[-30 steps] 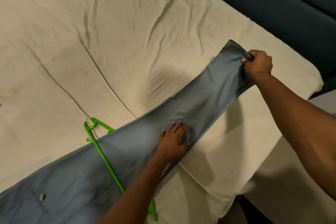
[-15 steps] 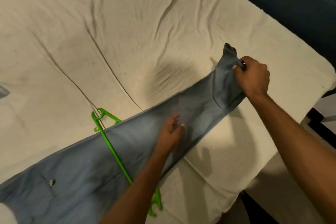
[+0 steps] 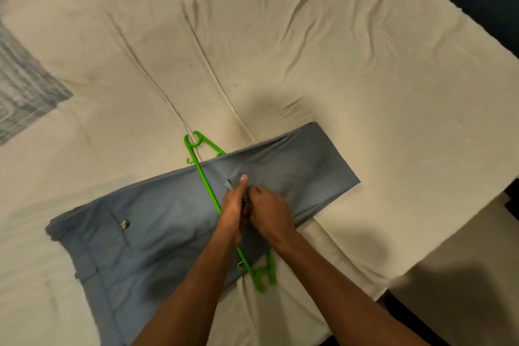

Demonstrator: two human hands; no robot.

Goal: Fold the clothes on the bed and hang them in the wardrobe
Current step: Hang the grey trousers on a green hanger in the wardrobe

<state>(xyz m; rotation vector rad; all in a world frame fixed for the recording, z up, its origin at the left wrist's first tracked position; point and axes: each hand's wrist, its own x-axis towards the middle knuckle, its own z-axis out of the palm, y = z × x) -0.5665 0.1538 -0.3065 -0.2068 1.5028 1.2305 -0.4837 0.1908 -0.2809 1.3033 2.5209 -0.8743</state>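
Plain grey-blue fabric trousers (image 3: 157, 222), unpatterned, carry one silvery metal button (image 3: 125, 224). Thin plastic hanger (image 3: 206, 182): bright green. Creased cotton bed sheet (image 3: 309, 50): plain cream-beige. Cloth at left edge (image 3: 19, 87): grey with pale streaks.

My left hand (image 3: 231, 206) and my right hand (image 3: 268, 212) meet over the grey trousers (image 3: 157, 216), and they blur there; I cannot tell what my fingers pinch between them, nor how the small flap of cloth just beyond my left fingertips is held. The green hanger (image 3: 206, 182) runs under my left hand, so its middle is hidden; its near end, on my side of the trousers, is smeared by motion. The trousers' waist end runs off the bottom edge; left of the trousers, a grey patterned cloth (image 3: 25, 87) is cut by the left edge and too blurred to identify.
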